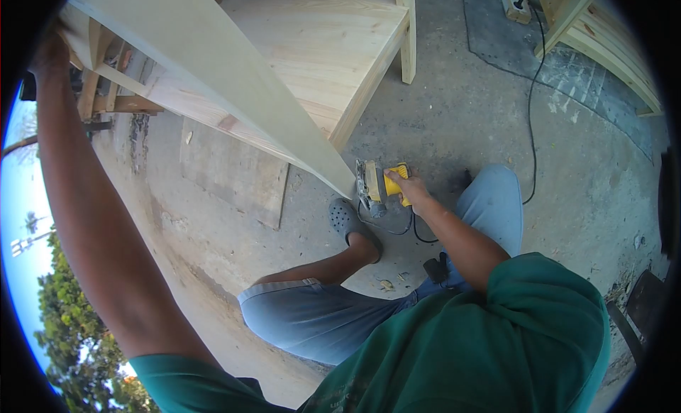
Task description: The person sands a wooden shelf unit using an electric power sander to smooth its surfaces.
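Note:
In my right hand is a yellow-bodied electric sander, my fingers wrapped round its grip. The sander is low over the concrete, its flat pad side facing the foot of a pale wooden leg. That leg belongs to a wooden piece of furniture with a broad slatted shelf. At the far upper left, my left hand reaches to the frame's wooden end; its fingers are dark and mostly hidden there. A black cord trails from the sander across the floor.
A thin board lies flat on the concrete floor. Another wooden piece stands at the upper right, near a power strip with a black cable. My shoe is close to the leg's foot. Scrap wood is stacked at left.

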Motion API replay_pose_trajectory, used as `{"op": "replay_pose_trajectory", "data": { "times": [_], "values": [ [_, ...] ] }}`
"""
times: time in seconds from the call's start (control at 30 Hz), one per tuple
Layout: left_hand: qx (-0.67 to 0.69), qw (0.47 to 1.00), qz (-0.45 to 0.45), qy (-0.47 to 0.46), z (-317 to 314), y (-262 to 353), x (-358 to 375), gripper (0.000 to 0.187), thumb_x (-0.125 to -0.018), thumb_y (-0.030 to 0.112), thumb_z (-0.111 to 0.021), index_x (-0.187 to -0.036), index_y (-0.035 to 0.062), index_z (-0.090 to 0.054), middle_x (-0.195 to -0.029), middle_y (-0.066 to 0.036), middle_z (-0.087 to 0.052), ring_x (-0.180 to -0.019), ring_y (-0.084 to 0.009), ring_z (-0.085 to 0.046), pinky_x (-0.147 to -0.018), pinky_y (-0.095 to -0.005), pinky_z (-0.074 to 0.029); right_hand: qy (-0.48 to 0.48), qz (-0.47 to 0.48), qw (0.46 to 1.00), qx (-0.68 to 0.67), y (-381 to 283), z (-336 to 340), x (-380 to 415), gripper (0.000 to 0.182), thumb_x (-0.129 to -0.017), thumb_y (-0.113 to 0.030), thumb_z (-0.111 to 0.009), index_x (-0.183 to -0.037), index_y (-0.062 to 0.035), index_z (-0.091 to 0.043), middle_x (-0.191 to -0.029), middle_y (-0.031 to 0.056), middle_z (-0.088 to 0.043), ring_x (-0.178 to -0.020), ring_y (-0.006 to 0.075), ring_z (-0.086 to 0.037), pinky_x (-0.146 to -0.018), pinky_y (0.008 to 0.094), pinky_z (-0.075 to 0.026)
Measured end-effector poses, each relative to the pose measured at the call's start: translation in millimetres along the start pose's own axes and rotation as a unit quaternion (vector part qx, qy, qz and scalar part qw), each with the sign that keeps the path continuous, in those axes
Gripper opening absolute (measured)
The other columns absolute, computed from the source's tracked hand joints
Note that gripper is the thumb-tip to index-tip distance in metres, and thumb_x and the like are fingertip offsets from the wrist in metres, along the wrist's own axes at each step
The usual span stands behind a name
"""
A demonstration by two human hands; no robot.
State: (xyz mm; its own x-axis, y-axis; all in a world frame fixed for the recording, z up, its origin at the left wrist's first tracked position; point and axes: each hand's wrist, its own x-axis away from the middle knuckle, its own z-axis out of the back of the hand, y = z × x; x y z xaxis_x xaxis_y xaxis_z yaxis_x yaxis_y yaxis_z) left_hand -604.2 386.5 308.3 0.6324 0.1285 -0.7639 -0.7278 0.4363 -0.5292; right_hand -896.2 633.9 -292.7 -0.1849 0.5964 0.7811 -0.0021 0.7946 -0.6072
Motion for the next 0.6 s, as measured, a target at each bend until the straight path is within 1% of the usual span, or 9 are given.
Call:
{"op": "replay_pose_trajectory", "data": {
  "times": [0.1,0.13,0.2,0.3,0.33,0.43,0.53,0.6],
  "values": [
    [0.002,1.000,0.006,-0.007,-0.2,-7.0,0.2,0.042,-0.100,0.037,-0.062,-0.079,0.0009,-0.063,-0.059,-0.012,-0.062,-0.046,-0.0154,-0.063,-0.042,-0.0293,-0.056,-0.002,-0.039,0.997,-0.071,18.8,-5.3,-4.3,0.097,-0.074,-0.051,-0.086,-0.142,-0.0021,-0.037,-0.088,0.0110,-0.063,-0.053,0.0124,-0.054,-0.045,0.0279,-0.047],
    [0.005,1.000,0.010,-0.008,1.2,-10.5,1.0,0.042,-0.100,0.037,-0.062,-0.078,0.0010,-0.063,-0.059,-0.013,-0.063,-0.047,-0.0160,-0.063,-0.042,-0.0302,-0.056,-0.003,-0.029,0.995,-0.091,19.8,-4.2,-5.4,0.096,-0.075,-0.050,-0.086,-0.142,-0.0027,-0.036,-0.089,0.0106,-0.062,-0.054,0.0125,-0.054,-0.046,0.0277,-0.047],
    [0.004,1.000,0.017,-0.010,0.1,-13.6,2.0,0.038,-0.100,0.035,-0.061,-0.084,0.0009,-0.064,-0.066,-0.012,-0.064,-0.054,-0.0163,-0.064,-0.049,-0.0304,-0.056,-0.005,-0.013,0.991,-0.130,-6.9,-4.8,23.4,0.094,-0.075,-0.048,-0.087,-0.140,-0.0037,-0.034,-0.090,0.0098,-0.061,-0.056,0.0125,-0.054,-0.047,0.0271,-0.048],
    [0.006,0.998,0.055,-0.014,0.9,-28.0,6.1,0.033,-0.100,0.033,-0.060,-0.092,0.0009,-0.065,-0.077,-0.011,-0.066,-0.066,-0.0167,-0.065,-0.059,-0.0307,-0.055,0.026,0.061,0.974,-0.218,-34.0,-19.0,75.8,0.087,-0.079,-0.041,-0.086,-0.137,-0.0059,-0.032,-0.088,0.0078,-0.059,-0.056,0.0121,-0.054,-0.048,0.0263,-0.048],
    [0.007,0.997,0.072,-0.015,1.7,-33.4,7.6,0.032,-0.100,0.032,-0.059,-0.095,0.0008,-0.065,-0.081,-0.011,-0.067,-0.069,-0.0169,-0.065,-0.063,-0.0308,-0.054,0.024,0.075,0.968,-0.236,-41.4,-25.5,98.5,0.081,-0.082,-0.033,-0.086,-0.136,-0.0085,-0.031,-0.098,0.0098,-0.057,-0.068,0.0119,-0.059,-0.050,0.0253,-0.049],
    [0.022,0.990,0.135,-0.017,3.1,-50.3,15.9,0.030,-0.099,0.029,-0.058,-0.103,0.0008,-0.067,-0.092,-0.010,-0.068,-0.081,-0.0173,-0.066,-0.073,-0.0310,-0.053,0.048,0.202,0.955,-0.211,-41.4,-48.4,146.9,0.082,-0.083,-0.031,-0.086,-0.137,-0.0099,-0.029,-0.108,0.0120,-0.053,-0.085,0.0146,-0.061,-0.062,0.0283,-0.054],
    [0.032,0.981,0.190,-0.018,3.0,-67.0,25.0,0.031,-0.099,0.026,-0.056,-0.111,0.0007,-0.068,-0.103,-0.009,-0.070,-0.092,-0.0177,-0.067,-0.083,-0.0313,-0.052,0.064,0.270,0.945,-0.173,-47.0,-52.8,153.6,0.084,-0.082,-0.032,-0.087,-0.139,-0.0081,-0.030,-0.119,0.0146,-0.050,-0.099,0.0187,-0.059,-0.078,0.0318,-0.055],
    [0.034,0.974,0.221,-0.019,2.2,-75.7,29.5,0.033,-0.099,0.025,-0.055,-0.117,0.0006,-0.069,-0.110,-0.009,-0.072,-0.100,-0.0180,-0.068,-0.090,-0.0315,-0.051,0.105,0.262,0.947,-0.152,-75.3,-41.3,138.6,0.084,-0.081,-0.032,-0.087,-0.139,-0.0064,-0.032,-0.119,0.0149,-0.051,-0.099,0.0196,-0.059,-0.083,0.0329,-0.054]
  ]
}}
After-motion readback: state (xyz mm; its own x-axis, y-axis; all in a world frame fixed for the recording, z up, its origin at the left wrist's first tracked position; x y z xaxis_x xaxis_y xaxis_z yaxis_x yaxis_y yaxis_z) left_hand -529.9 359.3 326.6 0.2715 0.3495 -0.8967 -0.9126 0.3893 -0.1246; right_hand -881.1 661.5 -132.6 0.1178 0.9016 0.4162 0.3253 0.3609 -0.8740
